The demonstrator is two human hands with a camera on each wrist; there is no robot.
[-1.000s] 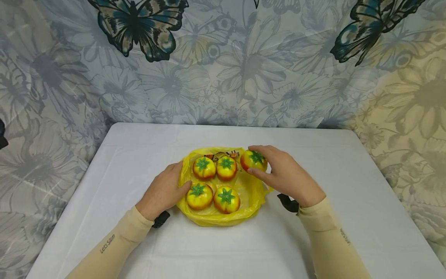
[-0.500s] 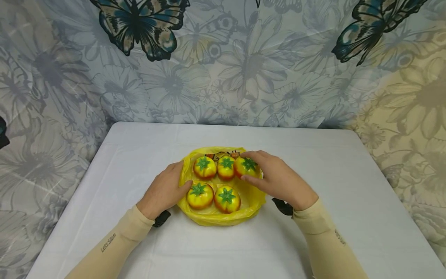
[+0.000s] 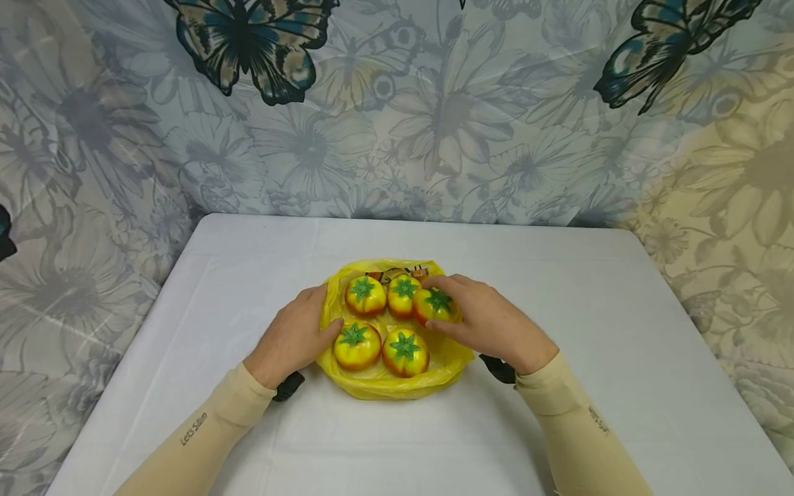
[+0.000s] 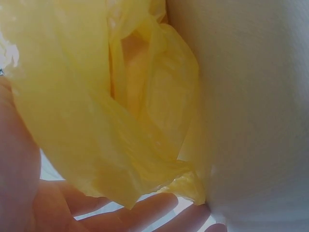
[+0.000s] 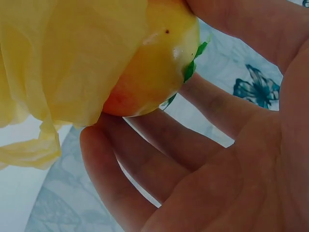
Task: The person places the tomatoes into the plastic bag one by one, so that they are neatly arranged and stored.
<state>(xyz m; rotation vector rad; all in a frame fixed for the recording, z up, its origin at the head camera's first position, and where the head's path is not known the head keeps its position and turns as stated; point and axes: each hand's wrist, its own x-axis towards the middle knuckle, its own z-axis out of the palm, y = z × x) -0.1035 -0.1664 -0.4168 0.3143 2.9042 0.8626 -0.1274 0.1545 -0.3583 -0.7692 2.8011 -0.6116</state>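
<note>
A yellow plastic bag (image 3: 397, 390) lies spread open on the table, its rim standing up around several red-and-yellow tomatoes with green star-shaped tops. On its left side, my left hand (image 3: 291, 339) holds the bag's edge, thumb over the rim beside the front left tomato (image 3: 356, 346). In the left wrist view, crumpled bag plastic (image 4: 82, 111) hangs between the thumb side and fingers. My right hand (image 3: 493, 320) grips a tomato (image 3: 437, 305) between thumb and fingers at the bag's back right. The right wrist view has this tomato (image 5: 154, 72) partly covered by bag plastic.
A white-covered table (image 3: 397, 448) carries the bag near its middle. Behind it hangs a flowered cloth (image 3: 397, 151) with large butterflies. Black straps (image 3: 498, 369) sit at both wrists.
My right hand has moved left and slightly down with its tomato, from above the bag's right rim to inside, beside the back middle tomato. The left hand stays in place.
</note>
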